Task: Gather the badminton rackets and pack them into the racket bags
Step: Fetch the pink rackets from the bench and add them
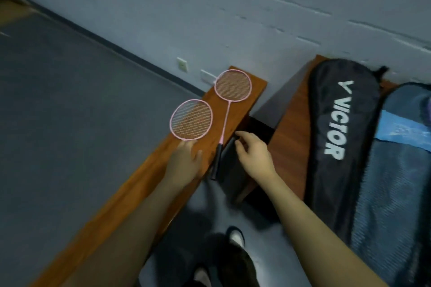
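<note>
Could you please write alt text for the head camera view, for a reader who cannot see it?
Two pink rackets lie on a wooden bench; the left hand reaches toward one, the right hand toward the other's black grip. A black Victor bag and a blue bag lie to the right.

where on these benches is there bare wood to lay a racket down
Free: the left bench from the left hand back toward the camera, and a wood strip on the right bench left of the black Victor bag. Crowded: the left bench's far end, under both pink rackets, and the bag side.
</note>
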`<state>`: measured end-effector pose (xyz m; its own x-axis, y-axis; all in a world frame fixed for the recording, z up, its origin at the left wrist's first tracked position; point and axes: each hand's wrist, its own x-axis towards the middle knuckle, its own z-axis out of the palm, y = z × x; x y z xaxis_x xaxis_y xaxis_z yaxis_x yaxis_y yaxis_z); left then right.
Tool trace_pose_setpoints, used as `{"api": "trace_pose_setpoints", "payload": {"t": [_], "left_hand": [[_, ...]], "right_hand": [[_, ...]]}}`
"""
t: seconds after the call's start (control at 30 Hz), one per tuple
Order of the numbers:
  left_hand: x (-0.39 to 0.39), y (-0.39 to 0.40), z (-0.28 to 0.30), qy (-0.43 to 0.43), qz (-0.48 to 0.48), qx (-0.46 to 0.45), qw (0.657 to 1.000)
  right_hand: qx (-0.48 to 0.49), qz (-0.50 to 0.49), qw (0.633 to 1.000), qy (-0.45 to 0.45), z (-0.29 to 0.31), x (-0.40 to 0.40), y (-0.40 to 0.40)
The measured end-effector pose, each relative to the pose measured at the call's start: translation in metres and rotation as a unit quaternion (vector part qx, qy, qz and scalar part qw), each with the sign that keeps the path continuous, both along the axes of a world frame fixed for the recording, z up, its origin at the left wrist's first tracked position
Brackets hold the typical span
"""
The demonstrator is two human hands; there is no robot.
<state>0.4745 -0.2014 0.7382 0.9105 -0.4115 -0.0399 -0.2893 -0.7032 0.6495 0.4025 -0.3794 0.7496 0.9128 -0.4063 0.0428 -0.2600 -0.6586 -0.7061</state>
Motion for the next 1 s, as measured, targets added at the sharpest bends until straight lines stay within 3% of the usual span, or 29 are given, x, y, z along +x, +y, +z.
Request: {"api": "trace_pose_setpoints", "payload": {"t": [0.23, 0.4, 0.53, 0.8, 1.0], "left_hand": [[0.078, 0.03, -0.125, 0.087, 0.016, 0.066, 0.994], [0.126, 0.025, -0.213, 0.082, -0.022, 0.172, 0.981], [0.15, 0.015, -0.262, 0.083, -0.037, 0.215, 0.972], [0.16, 0.023, -0.293, 0.122, -0.004, 0.064, 0.99], [0.164, 0.012, -0.276, 0.061, -0.007, 0.011, 0.998]], "right_hand": [[0.025, 0.039, 0.994, 0.095, -0.123, 0.106, 0.039], [-0.085, 0.082, 0.984, 0.13, -0.214, 0.168, 0.031], [-0.118, 0.101, 0.978, 0.139, -0.266, 0.198, 0.023], [-0.126, 0.083, 0.982, 0.109, -0.311, 0.211, 0.027], [-0.107, 0.058, 0.99, 0.072, -0.289, 0.22, 0.011]]}}
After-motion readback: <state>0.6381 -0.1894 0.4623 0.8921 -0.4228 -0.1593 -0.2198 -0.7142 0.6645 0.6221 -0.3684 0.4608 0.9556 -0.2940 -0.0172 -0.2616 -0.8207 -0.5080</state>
